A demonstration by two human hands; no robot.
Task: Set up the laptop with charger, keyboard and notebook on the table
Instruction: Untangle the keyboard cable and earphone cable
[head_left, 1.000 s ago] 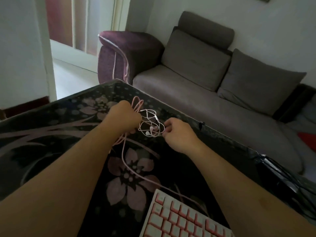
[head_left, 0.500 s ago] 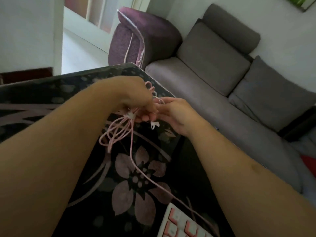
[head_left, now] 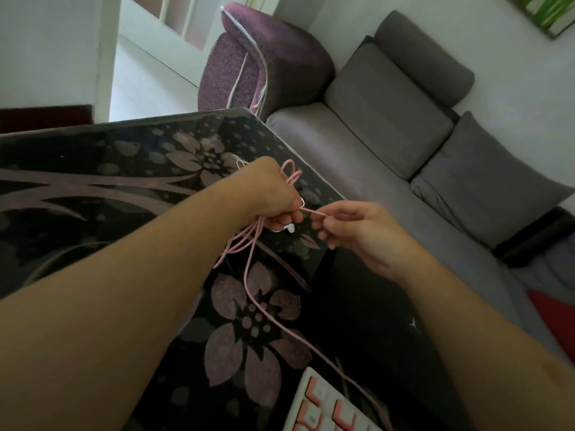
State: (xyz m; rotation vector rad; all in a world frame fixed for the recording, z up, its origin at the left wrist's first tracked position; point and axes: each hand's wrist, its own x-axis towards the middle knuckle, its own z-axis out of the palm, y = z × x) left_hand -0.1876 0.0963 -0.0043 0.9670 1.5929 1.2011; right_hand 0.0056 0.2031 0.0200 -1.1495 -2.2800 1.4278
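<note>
My left hand (head_left: 270,194) grips a bundle of pink cable (head_left: 249,275) together with white earphones (head_left: 289,228), held above the black floral table (head_left: 93,181). A strand of the pink cable runs from that fist to my right hand (head_left: 351,231), which pinches it between thumb and fingers. The rest of the cable trails down across the table to the pink and white keyboard (head_left: 323,405) at the bottom edge. A dark flat thing, perhaps the laptop (head_left: 357,306), lies under my right forearm.
A grey sofa (head_left: 389,126) with cushions runs along the table's right side, its purple armrest (head_left: 264,63) at the far corner. Something red (head_left: 553,318) lies on the sofa at the right. A doorway opens at the top left.
My hands have come apart: the right one has drawn a strand of pink cable out to the right, while the left keeps the bundle. The view has swung left and down.
</note>
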